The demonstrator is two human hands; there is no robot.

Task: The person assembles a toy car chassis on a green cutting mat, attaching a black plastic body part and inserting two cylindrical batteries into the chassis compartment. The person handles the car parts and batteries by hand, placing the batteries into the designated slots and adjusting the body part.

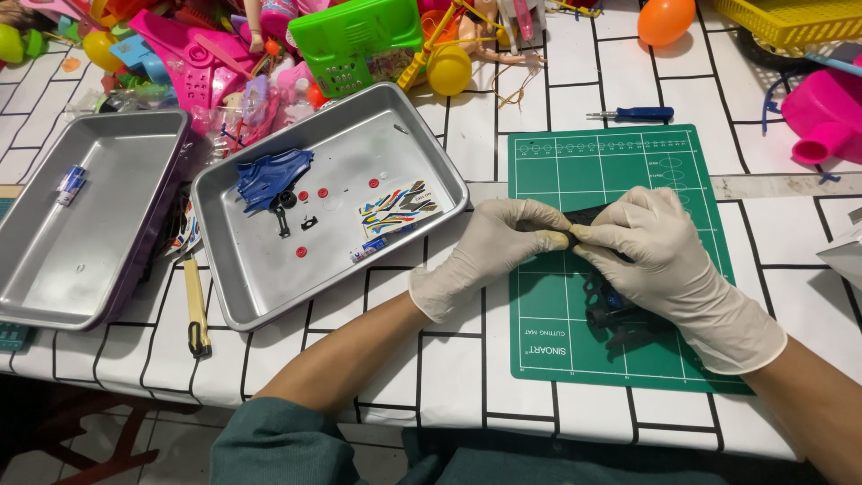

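Both my hands wear white gloves and meet over a green cutting mat (548, 171). My left hand (489, 251) and my right hand (669, 265) together grip a black toy-car chassis (611, 310), fingertips pinching its far end. Most of the chassis is hidden under my right palm; its lower part shows blue bits. A metal tray (269, 296) to the left holds a blue car body shell (272, 175), a sticker sheet (400, 208), small red discs (323, 194) and black parts.
A second metal tray (108, 162) sits at far left with a small battery (70, 182). A blue-handled screwdriver (633, 114) lies beyond the mat. A yellow-handled tool (195, 305) lies between trays. Colourful plastic toys crowd the table's far edge; a pink object (822, 112) stands right.
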